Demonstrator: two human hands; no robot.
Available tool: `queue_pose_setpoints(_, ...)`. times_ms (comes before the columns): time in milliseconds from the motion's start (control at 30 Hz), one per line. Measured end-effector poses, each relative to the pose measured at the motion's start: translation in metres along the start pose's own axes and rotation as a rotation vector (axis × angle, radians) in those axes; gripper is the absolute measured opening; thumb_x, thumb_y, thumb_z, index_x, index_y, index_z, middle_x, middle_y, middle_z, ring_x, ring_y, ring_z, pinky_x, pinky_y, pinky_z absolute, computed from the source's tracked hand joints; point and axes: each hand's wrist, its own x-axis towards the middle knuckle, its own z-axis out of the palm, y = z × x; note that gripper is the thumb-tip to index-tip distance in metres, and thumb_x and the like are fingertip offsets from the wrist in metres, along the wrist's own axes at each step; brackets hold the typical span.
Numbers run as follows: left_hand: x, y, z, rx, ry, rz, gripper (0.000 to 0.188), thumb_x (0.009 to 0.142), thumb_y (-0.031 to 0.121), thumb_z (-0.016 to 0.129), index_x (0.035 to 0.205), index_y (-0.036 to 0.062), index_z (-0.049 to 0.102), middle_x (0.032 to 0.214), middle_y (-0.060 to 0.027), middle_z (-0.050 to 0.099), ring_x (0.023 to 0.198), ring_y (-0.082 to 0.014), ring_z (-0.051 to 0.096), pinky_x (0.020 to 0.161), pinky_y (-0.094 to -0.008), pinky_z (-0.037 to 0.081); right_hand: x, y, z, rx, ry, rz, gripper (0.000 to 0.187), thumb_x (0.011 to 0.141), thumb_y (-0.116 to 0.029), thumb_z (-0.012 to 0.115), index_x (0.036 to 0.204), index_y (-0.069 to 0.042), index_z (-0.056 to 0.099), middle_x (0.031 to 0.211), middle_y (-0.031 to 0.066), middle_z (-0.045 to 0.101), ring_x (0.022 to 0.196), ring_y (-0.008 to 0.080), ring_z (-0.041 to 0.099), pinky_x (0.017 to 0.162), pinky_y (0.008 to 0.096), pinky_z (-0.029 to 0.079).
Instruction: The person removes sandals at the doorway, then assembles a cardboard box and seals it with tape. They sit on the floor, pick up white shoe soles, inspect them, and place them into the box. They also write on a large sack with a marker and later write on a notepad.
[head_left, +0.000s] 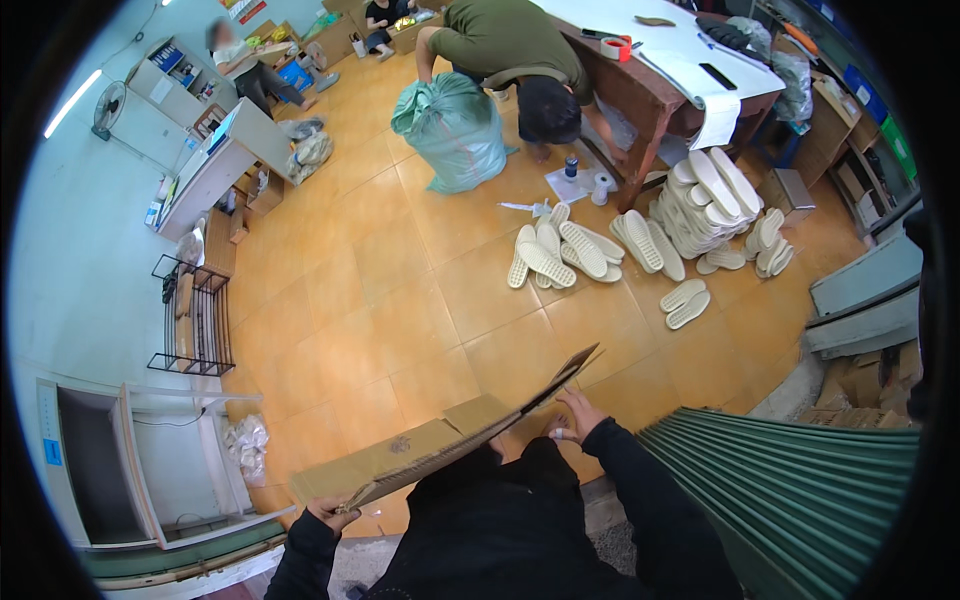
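Both hands are gripping a flat, creased sheet of brown cardboard (440, 450), the left hand (330, 512) pinching its near corner and the right hand (577, 415) curling fingers around its far edge, tilting it over the glossy orange floor tiles (400, 290). Farther off, ridged white shoe soles (560, 250) are lying scattered and stacked, and a person is bending beside a bulging green sack (455, 130) at a wooden surface (650, 95).

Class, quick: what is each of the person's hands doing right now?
Left hand: closed on the near end of the flattened cardboard.
Right hand: gripping the cardboard's far end.
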Motion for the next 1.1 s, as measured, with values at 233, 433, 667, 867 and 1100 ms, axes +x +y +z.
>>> queue_pose_setpoints(233,-0.008,-0.025,-0.033,0.109,-0.097,0.013,0.024,0.076,0.006,0.078,0.099,0.0040,0.073,0.085,-0.0027,0.068,0.074,-0.0090,0.060,0.067,-0.0235,0.046,0.082,-0.015,0.032,0.154,0.334,-0.052,0.071,0.073,-0.023,0.079,0.128,-0.006,0.038,0.142,0.0236,0.033,0.123,0.0427,0.044,0.099,0.0429,0.043)
queue_pose_setpoints(433,0.008,-0.004,-0.051,-0.218,-0.074,-0.151,0.014,0.075,0.008,0.078,0.088,0.0034,0.073,0.058,0.0063,0.052,0.051,-0.0032,0.041,0.046,-0.0241,0.027,0.123,-0.060,0.020,-0.039,0.181,-0.035,0.079,0.074,-0.026,0.079,0.136,-0.008,0.033,0.143,0.0201,0.032,0.122,0.0411,0.047,0.099,0.0442,0.044)
queue_pose_setpoints(667,0.026,-0.013,-0.085,-0.093,-0.180,-0.353,0.033,0.079,0.017,0.075,0.104,-0.0020,0.068,0.083,-0.0031,0.064,0.070,-0.0078,0.055,0.060,-0.0241,0.040,0.187,-0.072,0.042,-0.038,0.084,-0.115,0.080,0.072,-0.024,0.080,0.137,-0.009,0.035,0.146,0.0212,0.030,0.126,0.0419,0.043,0.102,0.0428,0.043)
queue_pose_setpoints(867,0.065,-0.043,-0.093,-0.811,-0.313,-0.246,0.073,0.088,0.054,0.057,0.132,-0.0036,0.049,0.120,-0.0126,0.061,0.102,-0.0159,0.060,0.083,-0.0284,0.049,0.191,-0.078,0.038,-0.046,0.127,-0.185,0.053,0.069,-0.021,0.081,0.110,-0.008,0.050,0.117,0.0172,0.044,0.097,0.0385,0.057,0.081,0.0423,0.050)
queue_pose_setpoints(1100,0.130,0.033,-0.053,-0.402,-0.701,-0.428,0.077,0.093,0.059,0.043,0.145,0.0020,0.033,0.116,-0.0097,0.061,0.096,-0.0140,0.060,0.081,-0.0263,0.048,0.188,-0.087,0.025,-0.103,-0.104,-0.165,0.046,0.072,-0.033,0.078,0.103,-0.007,0.056,0.107,0.0146,0.046,0.084,0.0361,0.060,0.070,0.0435,0.051)
